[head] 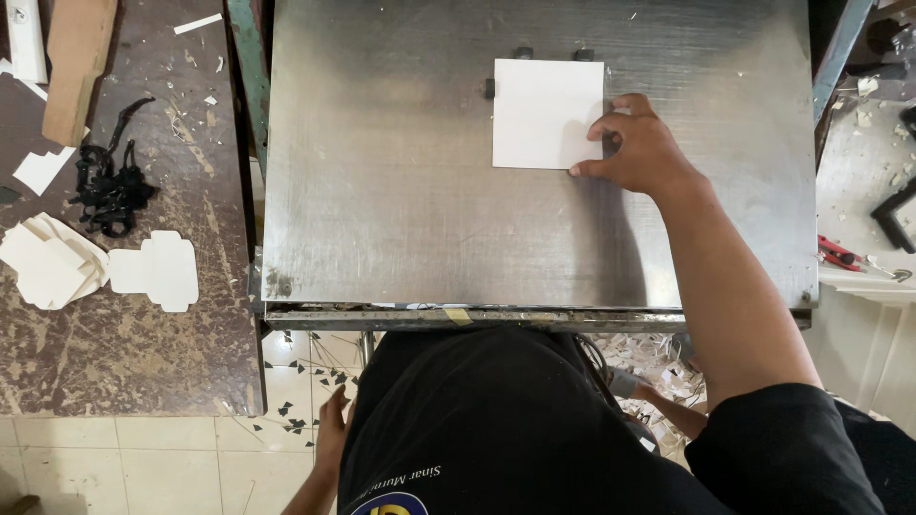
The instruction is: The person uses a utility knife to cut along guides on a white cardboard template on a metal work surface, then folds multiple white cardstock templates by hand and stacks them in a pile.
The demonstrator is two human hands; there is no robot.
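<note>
Plainly, nearest the body, the left hand (333,431) hangs below the steel plate (401,210), off the bench, its grip too hidden to tell; beyond it, the right hand (637,148) rests fingertips on the plate, spread and pinching nothing, touching the right edge of the white card (547,114); the card sits against three dark stops (523,53) at the plate's far side; a careless nudge could skew it off them.

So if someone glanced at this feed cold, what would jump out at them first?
Probably the white square card lying on the big steel plate, pushed against small dark stops at its top and left edges, with the right hand touching its right edge. The left hand hangs low beside the body, over the tiled floor. On the worn table at left lie white die-cut card pieces and a black tangle.
</note>
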